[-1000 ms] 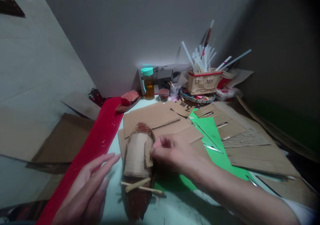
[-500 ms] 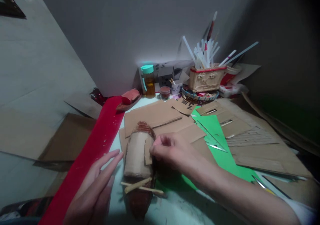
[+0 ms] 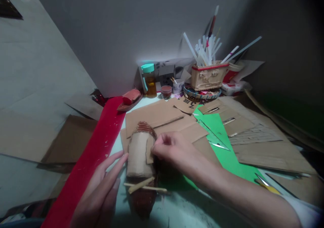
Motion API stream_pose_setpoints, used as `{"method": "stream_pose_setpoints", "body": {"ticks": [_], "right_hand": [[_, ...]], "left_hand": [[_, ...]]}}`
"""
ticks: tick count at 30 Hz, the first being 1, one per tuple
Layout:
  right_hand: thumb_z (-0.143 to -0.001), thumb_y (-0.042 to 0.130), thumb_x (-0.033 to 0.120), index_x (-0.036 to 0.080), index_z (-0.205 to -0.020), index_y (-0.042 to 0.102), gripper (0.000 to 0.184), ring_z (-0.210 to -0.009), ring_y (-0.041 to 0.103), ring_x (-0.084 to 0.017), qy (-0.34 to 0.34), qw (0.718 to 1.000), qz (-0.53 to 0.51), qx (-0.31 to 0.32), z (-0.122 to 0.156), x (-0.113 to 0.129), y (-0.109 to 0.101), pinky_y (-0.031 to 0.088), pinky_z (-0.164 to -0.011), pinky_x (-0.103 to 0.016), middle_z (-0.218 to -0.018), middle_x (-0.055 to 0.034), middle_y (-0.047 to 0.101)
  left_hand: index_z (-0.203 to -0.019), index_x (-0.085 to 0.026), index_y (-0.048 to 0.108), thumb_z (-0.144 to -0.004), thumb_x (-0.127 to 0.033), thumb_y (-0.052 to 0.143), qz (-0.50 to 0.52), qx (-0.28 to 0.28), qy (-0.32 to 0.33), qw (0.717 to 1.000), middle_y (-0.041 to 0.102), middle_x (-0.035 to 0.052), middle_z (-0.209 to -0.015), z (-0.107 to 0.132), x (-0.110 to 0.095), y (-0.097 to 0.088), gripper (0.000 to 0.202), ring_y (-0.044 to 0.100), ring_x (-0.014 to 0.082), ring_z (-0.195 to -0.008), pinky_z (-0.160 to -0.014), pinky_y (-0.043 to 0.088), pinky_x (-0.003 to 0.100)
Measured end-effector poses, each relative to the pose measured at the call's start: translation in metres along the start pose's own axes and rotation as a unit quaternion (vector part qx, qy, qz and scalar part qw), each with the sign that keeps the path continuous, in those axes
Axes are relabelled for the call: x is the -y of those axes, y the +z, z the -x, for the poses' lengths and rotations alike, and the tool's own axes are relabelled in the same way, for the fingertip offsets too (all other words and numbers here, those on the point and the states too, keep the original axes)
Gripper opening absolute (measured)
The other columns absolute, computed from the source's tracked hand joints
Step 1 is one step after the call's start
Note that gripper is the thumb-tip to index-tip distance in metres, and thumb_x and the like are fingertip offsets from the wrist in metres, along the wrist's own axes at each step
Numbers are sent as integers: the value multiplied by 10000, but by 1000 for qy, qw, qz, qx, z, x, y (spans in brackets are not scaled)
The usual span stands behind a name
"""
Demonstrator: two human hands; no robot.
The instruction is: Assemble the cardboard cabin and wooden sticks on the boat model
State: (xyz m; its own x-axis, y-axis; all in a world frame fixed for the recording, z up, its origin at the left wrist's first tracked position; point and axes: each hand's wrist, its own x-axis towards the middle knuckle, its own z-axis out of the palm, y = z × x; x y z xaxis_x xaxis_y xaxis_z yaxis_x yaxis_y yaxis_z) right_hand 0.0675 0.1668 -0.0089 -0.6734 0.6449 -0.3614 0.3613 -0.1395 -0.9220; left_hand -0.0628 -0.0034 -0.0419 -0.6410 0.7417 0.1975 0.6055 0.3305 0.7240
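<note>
Boat (image 3: pixel 138 155): long axis near-far. Right hand (image 3: pixel 174 150) nearer, pinching strip (image 3: pixel 149 152) at its right side; left hand (image 3: pixel 102 182) empty, fingers straight, just left.

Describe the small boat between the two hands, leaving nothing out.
The small boat is long and narrow, reddish brown, and looks like cardboard, with ridges at its tapered far end. A tan curved cover spans its middle; two pale sticks cross near its near end. It points away from the person on the pale table. The right hand pinches a cardboard strip against the cover's right side. The left fingertips reach its left edge; contact is unclear.
</note>
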Motion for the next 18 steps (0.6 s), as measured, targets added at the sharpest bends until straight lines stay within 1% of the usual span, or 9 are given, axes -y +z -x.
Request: {"method": "stream_pose_setpoints", "body": {"ticks": [6,11,15,18], "right_hand": [[-659,563,263,203,-653,501,86,-525,419,-98,6,1000,21,-8,-2,3,0,250,-489,-263,-529,69,467],[-656,559,254,208,-628,481,95,-514,421,-100,14,999,38,-1,1,8,-2,226,-474,-270,-510,69,461],[-649,558,237,210,-629,472,92,-515,418,-100,19,999,45,0,3,9,-2,218,-468,-273,-515,72,459],[-653,559,235,209,-628,472,94,-525,411,-97,19,999,45,3,2,10,-2,228,-468,-270,-530,72,456]], "left_hand": [[-1166,-344,730,-967,-402,424,-2,7,2,1000,610,-33,-1399,-1,-5,-2,369,561,217,-1309,-1157,385,302],[-1175,-332,725,-972,-391,422,-11,5,-2,1000,599,-11,-1407,-1,-6,-1,369,552,233,-1318,-1177,359,360],[-1184,-352,715,-978,-398,408,-26,3,13,1000,588,-24,-1418,-1,-5,-1,373,547,238,-1324,-1209,297,400],[-1177,-374,716,-978,-401,417,-33,4,7,999,603,-42,-1403,-1,-2,0,360,567,229,-1305,-1193,337,376]]}}
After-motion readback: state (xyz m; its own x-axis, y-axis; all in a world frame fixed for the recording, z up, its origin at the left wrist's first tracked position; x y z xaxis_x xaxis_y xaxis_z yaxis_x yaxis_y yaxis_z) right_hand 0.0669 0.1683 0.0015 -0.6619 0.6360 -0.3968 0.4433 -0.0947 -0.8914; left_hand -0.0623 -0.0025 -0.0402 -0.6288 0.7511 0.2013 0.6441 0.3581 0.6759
